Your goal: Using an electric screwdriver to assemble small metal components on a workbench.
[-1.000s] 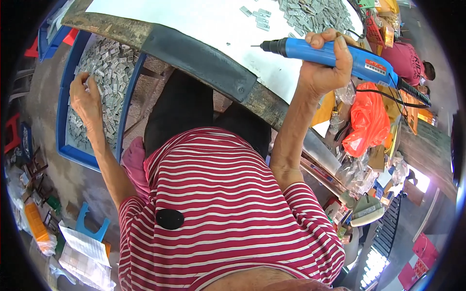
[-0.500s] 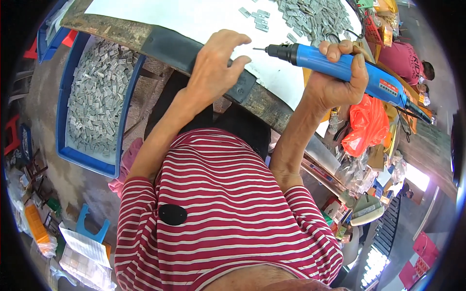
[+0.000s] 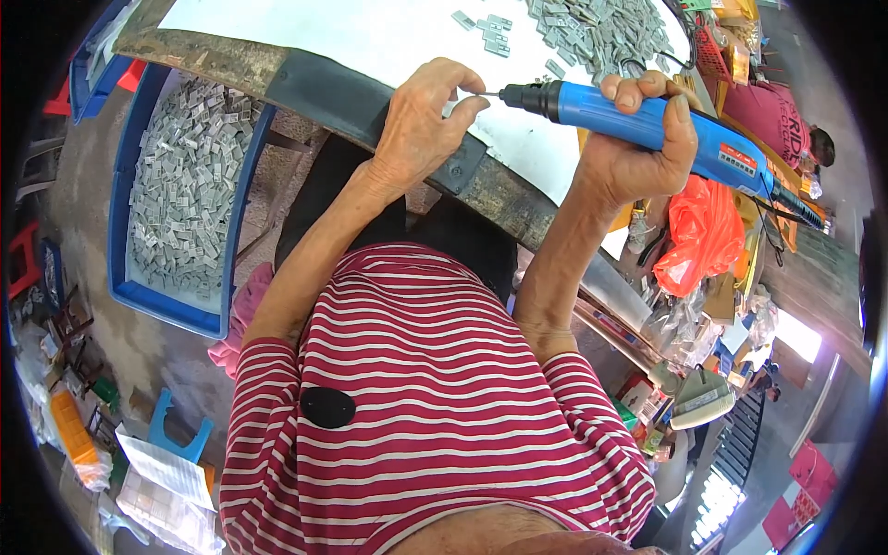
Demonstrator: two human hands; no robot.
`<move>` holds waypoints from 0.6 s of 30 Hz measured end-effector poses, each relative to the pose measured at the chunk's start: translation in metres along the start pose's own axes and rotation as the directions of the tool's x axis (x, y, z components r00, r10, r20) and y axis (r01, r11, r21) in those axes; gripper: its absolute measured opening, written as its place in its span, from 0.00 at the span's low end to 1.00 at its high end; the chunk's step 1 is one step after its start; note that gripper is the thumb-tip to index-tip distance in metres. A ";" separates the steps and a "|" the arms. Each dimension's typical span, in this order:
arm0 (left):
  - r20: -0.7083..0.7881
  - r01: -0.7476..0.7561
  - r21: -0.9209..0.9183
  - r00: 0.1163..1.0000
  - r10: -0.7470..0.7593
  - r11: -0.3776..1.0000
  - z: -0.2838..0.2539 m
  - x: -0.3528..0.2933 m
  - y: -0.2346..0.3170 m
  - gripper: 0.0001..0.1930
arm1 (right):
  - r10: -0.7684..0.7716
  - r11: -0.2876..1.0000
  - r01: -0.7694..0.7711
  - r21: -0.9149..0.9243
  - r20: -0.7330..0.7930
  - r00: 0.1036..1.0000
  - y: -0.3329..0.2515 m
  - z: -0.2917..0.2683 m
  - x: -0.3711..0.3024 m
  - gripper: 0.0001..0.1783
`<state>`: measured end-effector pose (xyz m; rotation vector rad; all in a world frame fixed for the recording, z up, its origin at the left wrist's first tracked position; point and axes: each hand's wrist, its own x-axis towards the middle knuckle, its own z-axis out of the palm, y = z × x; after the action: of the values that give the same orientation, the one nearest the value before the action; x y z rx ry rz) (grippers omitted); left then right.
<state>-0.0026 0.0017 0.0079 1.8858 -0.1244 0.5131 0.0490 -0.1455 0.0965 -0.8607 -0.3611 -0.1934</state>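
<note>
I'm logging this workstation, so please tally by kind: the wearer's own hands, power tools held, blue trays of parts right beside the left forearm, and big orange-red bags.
Wearer's hands, left hand and right hand: 2
Blue power tool: 1
Blue tray of small grey parts: 1
Orange-red bag: 1
Total: 5

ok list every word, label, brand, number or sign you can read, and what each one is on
I don't copy out wording, so here is where it stands:
Red-and-white label on the blue cylindrical power tool: print small, mostly blurred.
Pale lettering on another person's dark pink shirt: large, partly legible.
White rectangular sheet, lower left: any print too small to read.
</note>
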 end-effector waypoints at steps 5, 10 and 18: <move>-0.018 -0.022 -0.010 1.000 0.021 1.000 0.001 0.000 -0.004 0.06 | 0.003 1.000 -0.003 -0.020 -0.005 1.000 0.001 0.000 0.000 0.08; -0.014 -0.032 0.008 0.999 0.032 0.999 0.001 -0.001 -0.005 0.06 | 0.001 0.999 -0.001 -0.036 -0.009 1.000 0.001 -0.001 0.000 0.08; -0.004 -0.062 0.053 0.998 0.062 0.997 0.000 -0.002 -0.008 0.06 | -0.002 0.998 0.000 -0.063 -0.023 1.000 0.002 -0.001 -0.001 0.08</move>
<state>-0.0013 0.0045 0.0002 1.9369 -0.1675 0.5694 0.0494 -0.1453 0.0938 -0.9195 -0.3351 -0.2162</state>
